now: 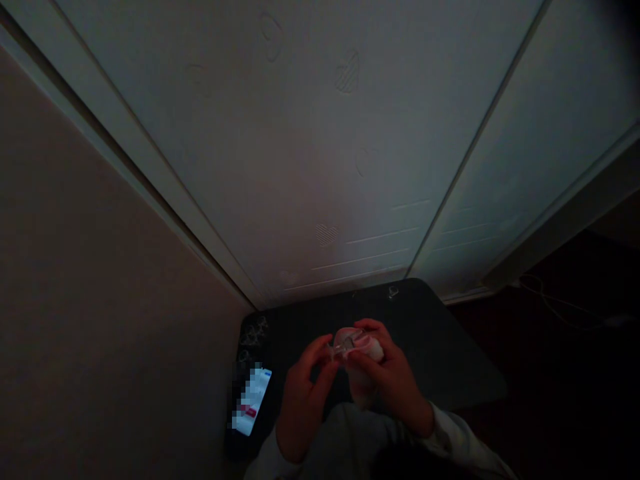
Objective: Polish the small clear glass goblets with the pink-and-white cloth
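Observation:
Above the dark table [440, 360], my right hand [397, 373] is wrapped round a pale pink-and-white rounded object [369, 348], with the thumb across its front. Its exact kind cannot be made out in the dim light. My left hand [305, 390] pinches a small clear piece [336, 350] at the object's left side, thumb and forefinger close together. The two hands nearly meet there; whether the clear piece is joined to the object is unclear. A paler part hangs below the object, between my hands.
A lit phone [256, 400], partly pixelated, lies at the table's left edge. Several small clear pieces [254, 331] sit behind it, and another clear piece [393, 292] near the back edge. A white panel [300, 153] with embossed hearts rises behind; a cable [555, 303] trails at right.

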Motion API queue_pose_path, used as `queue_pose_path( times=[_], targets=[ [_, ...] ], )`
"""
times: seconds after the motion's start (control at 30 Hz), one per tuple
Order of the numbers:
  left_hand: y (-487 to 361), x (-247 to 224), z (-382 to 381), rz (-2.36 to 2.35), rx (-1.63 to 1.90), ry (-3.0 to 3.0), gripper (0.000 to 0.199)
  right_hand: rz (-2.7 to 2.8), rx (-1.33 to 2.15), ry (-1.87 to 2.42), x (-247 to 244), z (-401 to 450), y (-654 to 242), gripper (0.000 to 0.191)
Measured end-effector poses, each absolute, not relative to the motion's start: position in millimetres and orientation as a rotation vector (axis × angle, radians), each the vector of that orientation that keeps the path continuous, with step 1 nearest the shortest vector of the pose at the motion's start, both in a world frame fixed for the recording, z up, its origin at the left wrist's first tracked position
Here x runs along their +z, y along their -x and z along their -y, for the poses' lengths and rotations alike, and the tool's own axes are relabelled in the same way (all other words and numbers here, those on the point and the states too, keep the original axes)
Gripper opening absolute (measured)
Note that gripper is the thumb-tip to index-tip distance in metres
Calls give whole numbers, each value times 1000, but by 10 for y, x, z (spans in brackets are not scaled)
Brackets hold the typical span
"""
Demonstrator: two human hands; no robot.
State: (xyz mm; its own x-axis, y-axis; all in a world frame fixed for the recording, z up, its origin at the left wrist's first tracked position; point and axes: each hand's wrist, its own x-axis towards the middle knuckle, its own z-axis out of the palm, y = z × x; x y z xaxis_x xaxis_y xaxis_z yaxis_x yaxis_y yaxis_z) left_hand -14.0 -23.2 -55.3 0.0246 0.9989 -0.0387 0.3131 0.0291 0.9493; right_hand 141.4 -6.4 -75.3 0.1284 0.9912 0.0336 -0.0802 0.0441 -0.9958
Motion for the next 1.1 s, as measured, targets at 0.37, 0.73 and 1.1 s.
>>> queue_pose_path(
  times=[0.37, 0.73, 1.1],
  targets=[
    [105, -471, 227, -1421, 985, -1409, 23, 1193, 1043, 1146, -765, 91, -1403, 12],
    [114, -588, 258, -1341, 1169, -1317, 46, 1057, 1106, 1161, -723, 66, -1372, 16],
    [164, -550, 217, -1473, 951, -1517, 36, 1046, 1136, 1117, -781, 72, -1394, 13]
  ],
)
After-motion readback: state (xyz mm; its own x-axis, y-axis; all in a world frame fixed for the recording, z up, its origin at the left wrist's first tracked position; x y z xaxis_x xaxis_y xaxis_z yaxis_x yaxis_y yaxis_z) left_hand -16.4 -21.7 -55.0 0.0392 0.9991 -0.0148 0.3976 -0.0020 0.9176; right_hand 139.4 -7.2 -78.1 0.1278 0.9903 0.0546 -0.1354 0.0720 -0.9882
